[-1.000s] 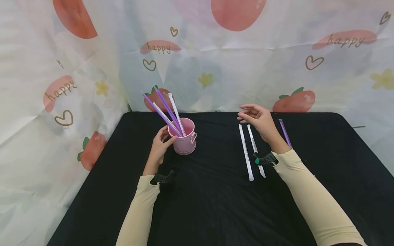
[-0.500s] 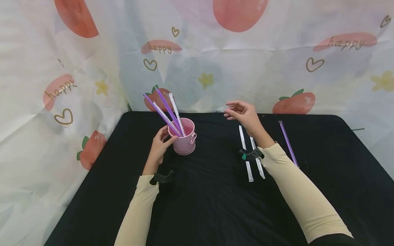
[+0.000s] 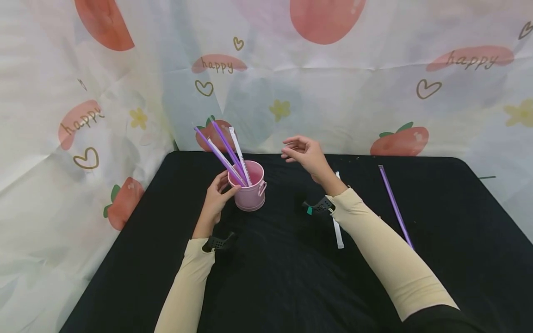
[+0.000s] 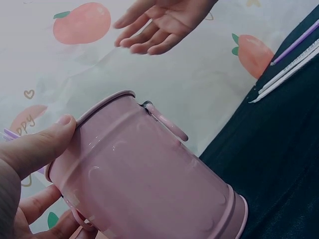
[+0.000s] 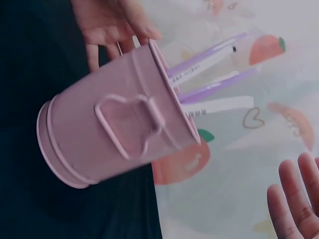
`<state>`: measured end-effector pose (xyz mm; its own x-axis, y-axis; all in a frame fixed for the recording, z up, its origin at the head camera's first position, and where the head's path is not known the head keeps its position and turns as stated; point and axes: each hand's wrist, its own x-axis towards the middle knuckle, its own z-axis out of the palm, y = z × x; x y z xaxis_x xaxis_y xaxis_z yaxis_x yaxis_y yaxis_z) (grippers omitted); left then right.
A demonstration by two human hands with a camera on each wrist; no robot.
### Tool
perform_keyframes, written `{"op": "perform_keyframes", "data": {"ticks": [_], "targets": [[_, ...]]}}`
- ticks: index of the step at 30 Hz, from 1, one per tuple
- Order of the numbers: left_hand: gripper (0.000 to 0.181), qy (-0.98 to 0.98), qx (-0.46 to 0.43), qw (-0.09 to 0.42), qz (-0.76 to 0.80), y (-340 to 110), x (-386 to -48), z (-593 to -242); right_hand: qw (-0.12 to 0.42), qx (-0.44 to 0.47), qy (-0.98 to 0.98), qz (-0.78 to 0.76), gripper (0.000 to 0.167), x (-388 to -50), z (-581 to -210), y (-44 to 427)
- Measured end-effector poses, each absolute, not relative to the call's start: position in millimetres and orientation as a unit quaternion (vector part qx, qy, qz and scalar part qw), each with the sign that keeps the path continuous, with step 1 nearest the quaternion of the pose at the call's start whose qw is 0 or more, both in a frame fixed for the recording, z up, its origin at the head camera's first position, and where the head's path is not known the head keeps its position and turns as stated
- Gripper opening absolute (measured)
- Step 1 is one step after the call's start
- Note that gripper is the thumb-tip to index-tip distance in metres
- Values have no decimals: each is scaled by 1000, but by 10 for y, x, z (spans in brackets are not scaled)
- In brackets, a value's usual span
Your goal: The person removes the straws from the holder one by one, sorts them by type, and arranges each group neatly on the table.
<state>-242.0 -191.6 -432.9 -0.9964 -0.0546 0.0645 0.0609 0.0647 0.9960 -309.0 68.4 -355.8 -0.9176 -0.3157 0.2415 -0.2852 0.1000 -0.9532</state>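
A small pink metal pail [image 3: 250, 199] stands upright on the black tabletop. Paper-wrapped white straws [image 3: 239, 155] and purple straws [image 3: 222, 138] lean out of it to the left. My left hand [image 3: 217, 196] grips the pail's left side, thumb at the rim and fingers round the wall. To the pail's right, my right hand [image 3: 306, 155] hovers in the air with relaxed, spread fingers and nothing in it. In the left wrist view, the right hand's palm [image 4: 172, 22] faces the pail from a short distance.
On the table, white wrapped straws [image 4: 289, 74] lie partly under my right arm in the head view. A purple straw [image 3: 393, 199] lies farther right. A fruit-patterned cloth [image 3: 333, 92] hangs behind the table's back edge [image 3: 366, 156].
My right hand has moved left, from above the white straws on the table towards the pail. The left hand and the pail have stayed in place.
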Motion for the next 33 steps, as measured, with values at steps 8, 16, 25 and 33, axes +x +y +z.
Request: {"op": "perform_keyframes", "data": {"ticks": [8, 16, 25, 33], "targets": [[59, -727, -5, 42, -685, -1938, -2410, -4329, 28, -205, 733, -649, 32, -3135, -3566, 378], [59, -727, 0, 43, -685, -1933, -2426, -4335, 46, -211, 734, -644, 30, -3148, -3606, 122], [58, -730, 6, 38, -682, -1919, -2429, -4334, 55, -198, 745, -635, 30, -3161, -3676, -2], [62, -722, 1, 24, -691, -1946, -2431, -4323, 51, -194, 752, -628, 30, -3185, -3692, -39]]}}
